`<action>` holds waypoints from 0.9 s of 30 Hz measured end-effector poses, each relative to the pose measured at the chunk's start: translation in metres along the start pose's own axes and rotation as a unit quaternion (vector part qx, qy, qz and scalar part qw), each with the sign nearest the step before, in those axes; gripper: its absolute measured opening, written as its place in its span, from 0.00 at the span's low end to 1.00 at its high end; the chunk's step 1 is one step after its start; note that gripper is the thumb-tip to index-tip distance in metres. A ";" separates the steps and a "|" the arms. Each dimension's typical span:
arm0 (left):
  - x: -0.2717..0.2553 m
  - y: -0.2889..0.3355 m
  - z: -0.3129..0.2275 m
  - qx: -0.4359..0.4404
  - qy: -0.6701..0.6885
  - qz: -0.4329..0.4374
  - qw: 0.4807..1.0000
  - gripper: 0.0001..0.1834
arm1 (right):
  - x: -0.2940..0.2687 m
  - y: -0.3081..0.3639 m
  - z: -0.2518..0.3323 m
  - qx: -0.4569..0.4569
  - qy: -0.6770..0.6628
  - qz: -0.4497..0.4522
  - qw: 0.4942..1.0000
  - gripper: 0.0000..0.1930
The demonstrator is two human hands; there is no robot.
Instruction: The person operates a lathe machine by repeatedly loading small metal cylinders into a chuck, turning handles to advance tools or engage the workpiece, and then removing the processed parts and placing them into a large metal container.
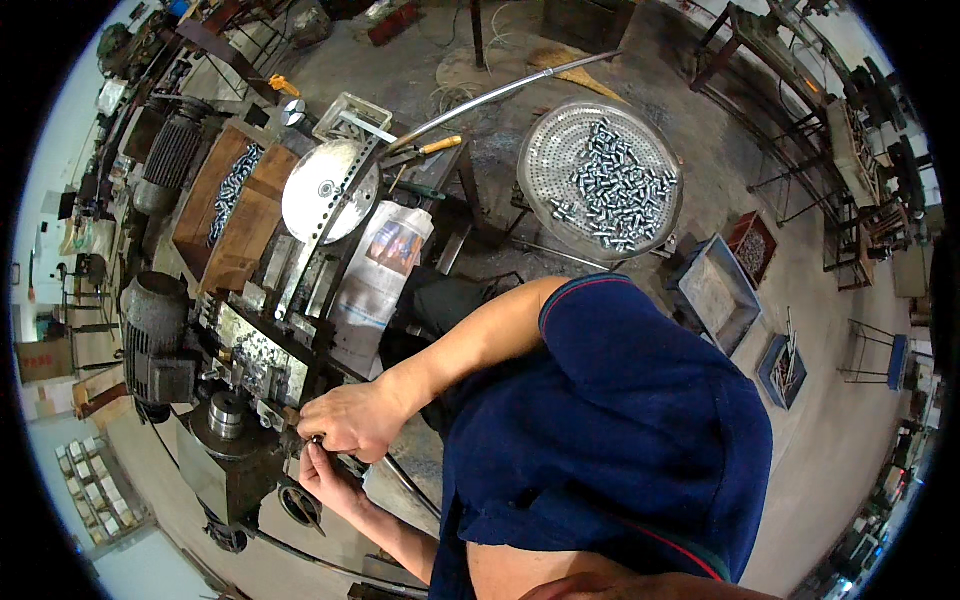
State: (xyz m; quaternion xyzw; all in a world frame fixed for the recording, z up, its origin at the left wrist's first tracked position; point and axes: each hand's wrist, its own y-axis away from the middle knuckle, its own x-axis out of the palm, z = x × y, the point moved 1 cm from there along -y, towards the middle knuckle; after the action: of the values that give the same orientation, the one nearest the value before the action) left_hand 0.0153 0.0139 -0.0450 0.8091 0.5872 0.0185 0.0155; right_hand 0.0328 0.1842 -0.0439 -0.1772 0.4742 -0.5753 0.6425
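Note:
My right hand (350, 418) is closed at the edge of a small lathe-like machine (262, 350), its fingers curled downward. What those fingers hold is hidden behind the hand. Just below it, my left hand (330, 482) pinches at a small dark round piece (317, 440) with thumb and fingertips. Both hands nearly touch each other there. A shiny metal chuck (228, 412) sits left of the hands. Metal chips lie over the machine's bed beyond them.
A motor (158, 335) stands left of the machine. Folded newspaper (375, 285), a white disc (325, 190) and a yellow-handled tool (440, 146) lie beyond the hands. A perforated round tray (545, 165) holds many small metal parts. A wooden box (195, 235) and blue trays (715, 295) stand around.

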 end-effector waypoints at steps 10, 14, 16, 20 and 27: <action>-0.006 0.001 -0.018 0.013 -0.130 0.026 0.991 0.12 | 0.002 -0.016 -0.007 -0.016 0.056 0.121 0.991 0.09; -0.004 0.005 -0.033 0.046 -0.146 0.013 0.988 0.15 | 0.004 -0.031 -0.007 -0.037 0.063 0.180 0.981 0.08; -0.019 0.008 -0.034 0.023 -0.158 0.049 0.986 0.12 | 0.012 -0.037 -0.005 -0.021 0.048 0.201 0.978 0.08; -0.071 0.036 -0.035 -0.046 -0.228 0.072 0.970 0.17 | 0.025 -0.047 -0.009 -0.065 0.047 0.290 0.954 0.11; -0.200 0.117 -0.038 -0.089 -0.623 -0.213 0.748 0.18 | 0.007 -0.096 -0.055 -0.016 0.080 0.308 0.948 0.14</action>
State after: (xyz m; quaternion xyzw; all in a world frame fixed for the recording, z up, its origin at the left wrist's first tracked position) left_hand 0.0630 -0.2125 -0.0038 0.4901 0.6001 -0.4411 0.4530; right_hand -0.0676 0.1691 0.0002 0.0141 0.5646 -0.3540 0.7455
